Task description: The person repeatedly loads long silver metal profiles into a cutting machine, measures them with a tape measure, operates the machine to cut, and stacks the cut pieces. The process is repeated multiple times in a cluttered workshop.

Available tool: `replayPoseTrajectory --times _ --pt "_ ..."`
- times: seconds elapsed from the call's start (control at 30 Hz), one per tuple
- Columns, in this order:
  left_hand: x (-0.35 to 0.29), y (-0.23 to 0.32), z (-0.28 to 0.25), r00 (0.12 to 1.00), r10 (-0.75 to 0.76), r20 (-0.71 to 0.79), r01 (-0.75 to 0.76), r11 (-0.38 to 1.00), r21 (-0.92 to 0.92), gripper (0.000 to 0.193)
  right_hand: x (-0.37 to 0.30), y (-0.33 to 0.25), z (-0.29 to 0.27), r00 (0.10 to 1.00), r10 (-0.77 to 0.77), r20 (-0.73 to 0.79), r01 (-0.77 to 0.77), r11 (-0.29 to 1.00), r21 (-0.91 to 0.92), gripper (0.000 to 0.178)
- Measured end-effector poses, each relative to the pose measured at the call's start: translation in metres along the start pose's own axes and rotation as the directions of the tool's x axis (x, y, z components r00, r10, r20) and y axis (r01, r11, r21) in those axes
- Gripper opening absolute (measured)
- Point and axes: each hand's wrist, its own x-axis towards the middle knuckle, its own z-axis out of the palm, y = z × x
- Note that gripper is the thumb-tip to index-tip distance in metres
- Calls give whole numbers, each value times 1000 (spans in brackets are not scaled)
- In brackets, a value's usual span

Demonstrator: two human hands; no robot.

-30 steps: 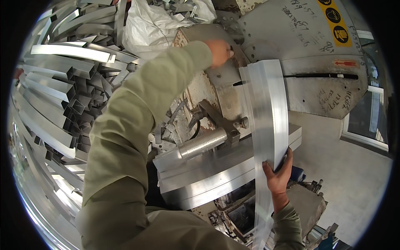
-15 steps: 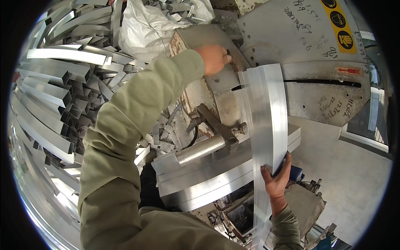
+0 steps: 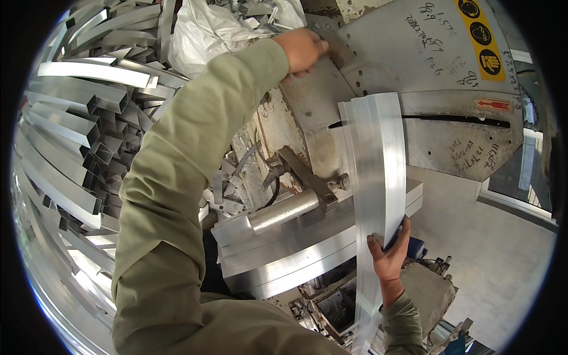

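A long silver aluminium profile [image 3: 393, 160] with ridges stretches from the grey machine bed down past the lower edge of the view. My right hand [image 3: 389, 255] grips its right edge, thumb on top and fingers wrapped around the side. Up at the far left of the bed, over a metal plate [image 3: 313, 89], is my left hand [image 3: 300, 50]. Its fingers are curled and slightly blurred; what they hold, if anything, is hidden. Beneath the long profile lie shorter aluminium profiles [image 3: 278, 244] set crosswise, beside a metal cylinder clamp [image 3: 284, 212].
A heap of cut aluminium pieces [image 3: 71, 118] fills the left side. Behind it sits a white sack [image 3: 207, 35] with offcuts. A grey machine cover [image 3: 408, 53] with warning stickers rises at the back right, above a dark slot [image 3: 455, 120]. Machine parts [image 3: 426, 290] stand lower right.
My left hand has moved farther away across the metal plate. My right hand and the long profile have stayed nearly in place.
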Motion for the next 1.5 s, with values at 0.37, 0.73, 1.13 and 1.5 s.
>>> replayPoseTrajectory --times 0.37,0.73,1.13,1.5 --pt "7 8 27 998 -34 45 27 988 150 48 -4 6 -1 1000 -10 5 10 999 -31 104" --pt "2 56 -7 1000 -27 -6 28 993 116 49 -3 7 -1 1000 -13 -6 13 1000 0 104" --pt "-5 47 13 998 0 62 -1 1000 11 48 -4 9 2 1000 27 -7 -27 999 46 105" --pt "14 -1 29 949 -273 156 271 962 33 48 -4 13 1 1000 4 -7 -4 1000 17 105"
